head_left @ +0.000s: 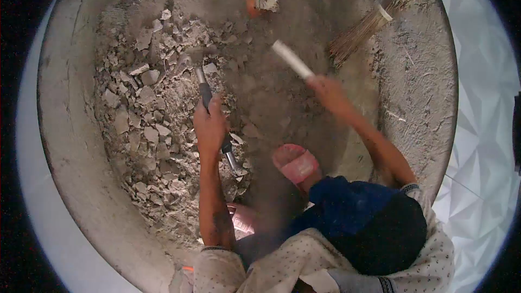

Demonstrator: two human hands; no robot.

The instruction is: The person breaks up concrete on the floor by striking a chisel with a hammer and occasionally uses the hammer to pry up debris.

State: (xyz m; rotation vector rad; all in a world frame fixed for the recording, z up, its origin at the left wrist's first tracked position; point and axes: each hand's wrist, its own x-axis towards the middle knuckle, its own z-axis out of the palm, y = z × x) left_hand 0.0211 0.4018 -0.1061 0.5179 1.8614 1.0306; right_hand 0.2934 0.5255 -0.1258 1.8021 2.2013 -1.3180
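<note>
My left hand (210, 127) is closed around the dark grip of a hammer (205, 92) with a metal shaft. Its blurred head is over the broken rubble (149, 95), and a shiny metal end sticks out below my fist. My right hand (328, 93) grips a pale, whitish stick (293, 59), smeared by motion, pointing up and left. What the stick's far end is I cannot make out. Between my arms, one foot in a pink slipper (297, 163) rests on the dusty floor; the other slipper (242, 218) is partly hidden by my left forearm.
A rough curved rim (70, 103) surrounds the floor. A twig broom (361, 30) with a pale handle leans at the upper right. An orange cup-like container (252, 5) with whitish, crumpled material stands at the top. White faceted panels (483, 97) lie outside the rim.
</note>
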